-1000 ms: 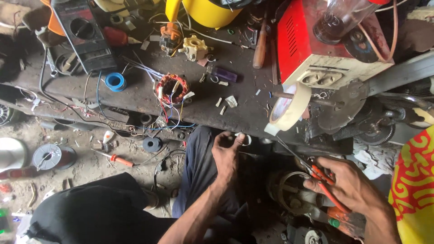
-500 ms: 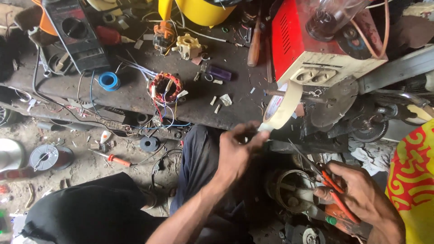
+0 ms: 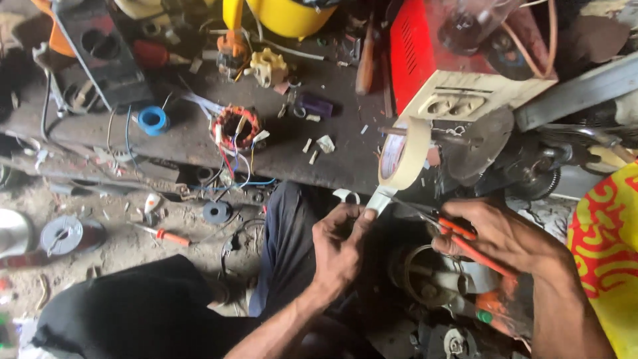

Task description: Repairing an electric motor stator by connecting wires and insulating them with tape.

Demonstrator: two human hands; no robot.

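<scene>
My left hand (image 3: 340,249) pinches the free end of a strip pulled down from a cream roll of masking tape (image 3: 403,154), which hangs on a metal rod beside a red box with a cream socket panel (image 3: 452,100). My right hand (image 3: 505,236) grips orange-handled scissors (image 3: 458,236) whose blades point left toward the stretched strip. Under both hands lies a round metal motor part (image 3: 425,276).
A dark, dirty bench (image 3: 199,133) carries a copper-wound stator with coloured wires (image 3: 236,127), a blue tape roll (image 3: 153,120), a yellow vessel (image 3: 286,14) and small scraps. On the sandy floor lie an orange-handled screwdriver (image 3: 166,235), a wire spool (image 3: 63,235) and a black ring (image 3: 216,212).
My left hand rose to the hanging roll, took its loose end and pulled a strip down. My right hand brought the scissors up and leftwards toward that strip.
</scene>
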